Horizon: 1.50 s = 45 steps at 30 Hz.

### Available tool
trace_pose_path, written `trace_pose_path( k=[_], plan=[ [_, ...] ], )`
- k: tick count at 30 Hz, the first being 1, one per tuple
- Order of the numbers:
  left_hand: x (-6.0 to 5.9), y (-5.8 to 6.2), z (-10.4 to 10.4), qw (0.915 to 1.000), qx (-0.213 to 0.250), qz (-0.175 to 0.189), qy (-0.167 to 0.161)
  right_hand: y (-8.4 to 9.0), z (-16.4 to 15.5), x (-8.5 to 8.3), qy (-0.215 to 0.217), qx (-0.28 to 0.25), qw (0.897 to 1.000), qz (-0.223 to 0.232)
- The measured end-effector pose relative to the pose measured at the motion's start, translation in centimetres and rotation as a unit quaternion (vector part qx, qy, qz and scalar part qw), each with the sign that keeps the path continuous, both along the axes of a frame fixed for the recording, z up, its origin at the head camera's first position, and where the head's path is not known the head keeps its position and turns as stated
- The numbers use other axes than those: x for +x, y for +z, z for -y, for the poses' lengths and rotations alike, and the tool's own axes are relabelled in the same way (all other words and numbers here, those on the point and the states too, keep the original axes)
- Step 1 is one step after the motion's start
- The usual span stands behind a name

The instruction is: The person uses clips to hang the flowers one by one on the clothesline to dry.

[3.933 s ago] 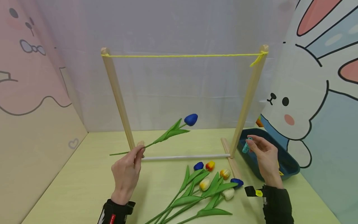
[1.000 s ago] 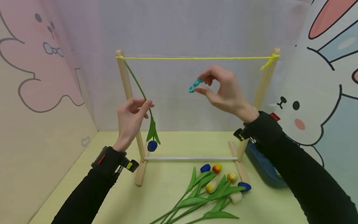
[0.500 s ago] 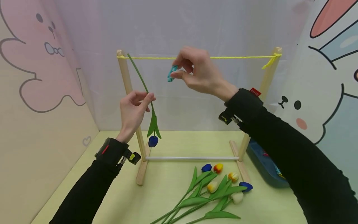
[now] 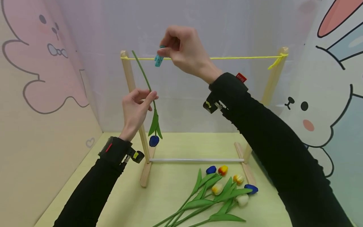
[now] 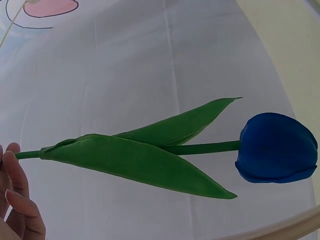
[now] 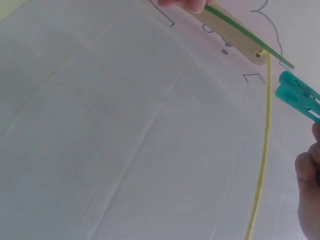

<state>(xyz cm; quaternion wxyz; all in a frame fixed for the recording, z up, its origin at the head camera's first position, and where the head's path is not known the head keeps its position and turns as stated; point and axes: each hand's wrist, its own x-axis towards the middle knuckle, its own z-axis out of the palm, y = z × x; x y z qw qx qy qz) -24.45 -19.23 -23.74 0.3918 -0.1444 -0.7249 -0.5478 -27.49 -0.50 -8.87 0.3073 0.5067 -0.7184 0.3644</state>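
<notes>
- The left hand (image 4: 136, 105) pinches the thin green stem of an artificial blue tulip (image 4: 154, 140) between thumb and fingers, about midway along the stem.
- The tulip hangs head down: its long axis runs steeply from the stem tip up at the taut yellow string (image 4: 227, 57), just beside the left wooden post (image 4: 133, 94) of the frame, down and slightly rightward to the blue bud, which is clear of the pale green tabletop (image 4: 175, 189) near its rear left part. The two leaves point downward along the stem.
- The right hand (image 4: 181, 47) grips a small teal plastic clothespin (image 4: 158, 59) by its upper end, with the peg's tip pointing down at the string, a little to the right of the stem tip. In the right wrist view the clothespin (image 6: 300, 97) lies beside the string and is not yet on the stem.
- To do this well, I judge the stem tip should be held steady against the string while the peg slides left, opened wide enough to take stem and string together.
- Other artificial tulips (image 4: 218, 192) lie in a bunch near the front right of the tabletop.
</notes>
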Motion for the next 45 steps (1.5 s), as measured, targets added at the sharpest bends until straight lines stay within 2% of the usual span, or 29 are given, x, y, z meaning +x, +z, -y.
trace_pose_path(
  k=[7,21,35,45],
  plan=[
    [-0.1,0.1,0.0,1.0,-0.001,0.007,0.001,0.8,1.8,-0.5,-0.042,-0.025,0.998,0.049],
    [-0.2,0.2,-0.2,0.9999,-0.003,0.011,0.001,1.2,3.8,-1.6,-0.041,-0.047,0.992,0.11],
    [-0.3,0.2,-0.3,0.9999,0.002,0.007,-0.008,1.3,4.7,-1.2,-0.077,-0.019,0.984,0.157],
    [-0.4,0.1,-0.2,0.9998,-0.001,0.02,-0.004,1.0,4.7,-1.5,-0.075,-0.004,0.982,0.176]
  ],
)
